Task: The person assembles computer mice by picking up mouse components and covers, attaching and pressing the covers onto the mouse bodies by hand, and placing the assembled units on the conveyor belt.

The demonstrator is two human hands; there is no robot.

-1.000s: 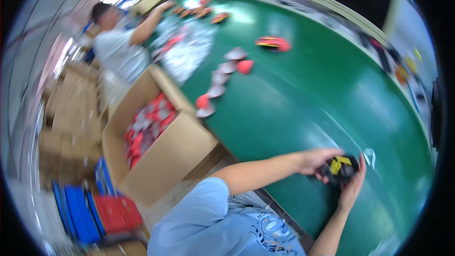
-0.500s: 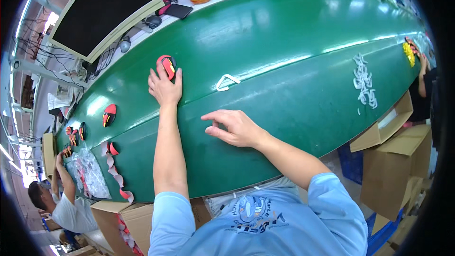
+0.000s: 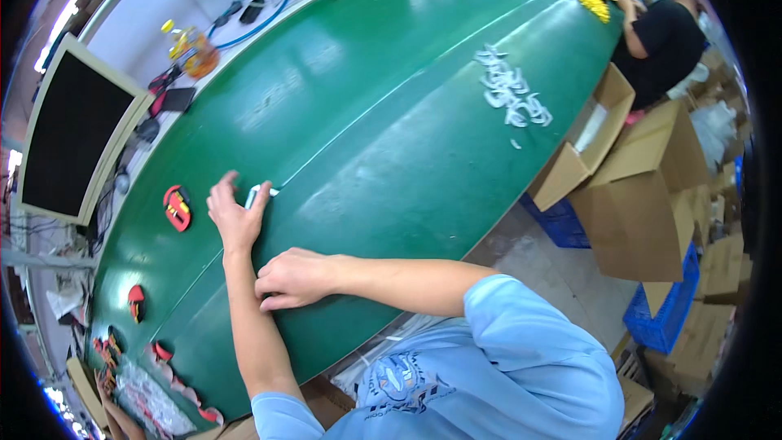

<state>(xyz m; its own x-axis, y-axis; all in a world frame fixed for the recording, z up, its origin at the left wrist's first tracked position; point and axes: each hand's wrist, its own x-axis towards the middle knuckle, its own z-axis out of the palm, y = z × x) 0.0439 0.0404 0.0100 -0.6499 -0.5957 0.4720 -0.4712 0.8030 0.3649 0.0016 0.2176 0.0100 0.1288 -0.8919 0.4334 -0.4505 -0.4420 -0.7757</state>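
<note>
My left hand (image 3: pixel 236 216) reaches over the green tabletop with fingers and thumb spread. A small white bent strip (image 3: pixel 266 192) lies at its thumb, partly hidden by the hand; I see no firm grip on it. My right hand (image 3: pixel 295 279) is beside my left forearm, its fingers loosely bent, the thumb apart from them, and nothing visible in it. Left of my left hand sits a rounded red-and-black piece with a yellow part (image 3: pixel 177 209). A similar red-and-black piece (image 3: pixel 136 304) lies farther left.
White strips (image 3: pixel 513 90) are heaped at the right. Beyond them, a person in black (image 3: pixel 664 45) handles red pieces near a yellow pile (image 3: pixel 593 5). Cardboard boxes (image 3: pixel 631 220) stand right of the table (image 3: pixel 383 195). Red-and-white curved pieces (image 3: pixel 185 391) and a plastic bag (image 3: pixel 151 395) lie lower left.
The view has turned right. My left hand has let go of the red-and-black piece and moved to the white strip. My right hand has come close to my left forearm.
</note>
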